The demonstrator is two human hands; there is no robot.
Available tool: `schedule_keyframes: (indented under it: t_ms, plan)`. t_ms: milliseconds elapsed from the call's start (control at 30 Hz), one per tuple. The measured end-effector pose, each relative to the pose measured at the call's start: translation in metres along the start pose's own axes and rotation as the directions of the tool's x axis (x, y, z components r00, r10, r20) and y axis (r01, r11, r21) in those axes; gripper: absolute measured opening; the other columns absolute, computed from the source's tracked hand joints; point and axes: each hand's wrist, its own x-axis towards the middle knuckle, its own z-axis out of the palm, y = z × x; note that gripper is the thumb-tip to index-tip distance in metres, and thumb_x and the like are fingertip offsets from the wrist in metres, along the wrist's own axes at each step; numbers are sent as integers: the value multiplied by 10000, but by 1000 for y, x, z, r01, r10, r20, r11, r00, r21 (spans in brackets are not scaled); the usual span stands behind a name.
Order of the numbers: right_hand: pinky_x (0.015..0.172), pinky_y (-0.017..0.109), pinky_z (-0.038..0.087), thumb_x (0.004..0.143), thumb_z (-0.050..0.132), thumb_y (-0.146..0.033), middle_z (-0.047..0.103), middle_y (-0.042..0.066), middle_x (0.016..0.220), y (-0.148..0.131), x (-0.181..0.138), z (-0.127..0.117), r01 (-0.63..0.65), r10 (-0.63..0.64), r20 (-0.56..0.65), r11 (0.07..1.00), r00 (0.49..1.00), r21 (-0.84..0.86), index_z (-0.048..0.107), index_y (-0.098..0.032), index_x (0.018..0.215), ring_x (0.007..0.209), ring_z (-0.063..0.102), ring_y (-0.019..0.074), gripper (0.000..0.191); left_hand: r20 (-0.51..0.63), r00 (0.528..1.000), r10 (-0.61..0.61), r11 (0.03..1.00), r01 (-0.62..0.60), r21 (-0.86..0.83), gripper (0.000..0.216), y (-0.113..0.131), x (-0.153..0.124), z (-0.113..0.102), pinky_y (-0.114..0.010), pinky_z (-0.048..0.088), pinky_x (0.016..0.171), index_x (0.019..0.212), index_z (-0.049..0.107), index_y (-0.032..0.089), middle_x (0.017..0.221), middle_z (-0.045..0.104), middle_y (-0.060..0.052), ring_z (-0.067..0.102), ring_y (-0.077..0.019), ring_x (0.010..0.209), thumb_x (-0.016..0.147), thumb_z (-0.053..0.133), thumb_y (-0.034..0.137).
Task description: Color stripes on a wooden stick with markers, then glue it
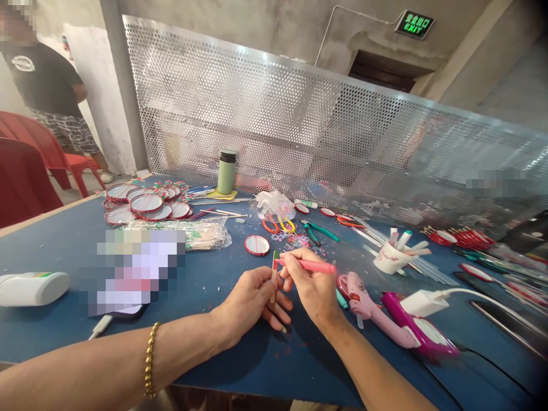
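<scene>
My left hand point(252, 297), a gold bead bracelet on its wrist, pinches a flat wooden stick point(274, 273) held upright. The top of the stick is green, with a red band under it. In my right hand point(312, 288) is a pink-red marker pen point(314, 265), lying nearly level. Its tip points left and meets the coloured part of the stick; whether it touches I cannot tell. Just beyond my hands lies a round red-rimmed disc point(257, 245). A pink glue gun point(363, 299) rests to the right of my right hand.
Stacked red-rimmed discs point(145, 203), a bag of wooden sticks point(205, 235), a phone point(137, 274) and a white bottle point(34, 289) stand left. A green tumbler point(226, 171), pliers point(319, 231), a cup of pens point(390, 256) and a perforated metal panel point(274, 114) lie beyond. A person point(47, 80) stands far left.
</scene>
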Motion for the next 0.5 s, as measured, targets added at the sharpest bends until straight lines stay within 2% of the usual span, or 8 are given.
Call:
schedule_keyframes:
  t_ms: [500]
  plan:
    - [455,197,484,898,620,-388,644,-20,572,-1,-1,0,0,0,13,1000,1000,-9,639,-183,765,411,581,92,245,-16,1000,-2,1000,2,18,271,2,-2,1,-211,556,484,866,524,142,760,694,-68,693,-132,555,986,472,379]
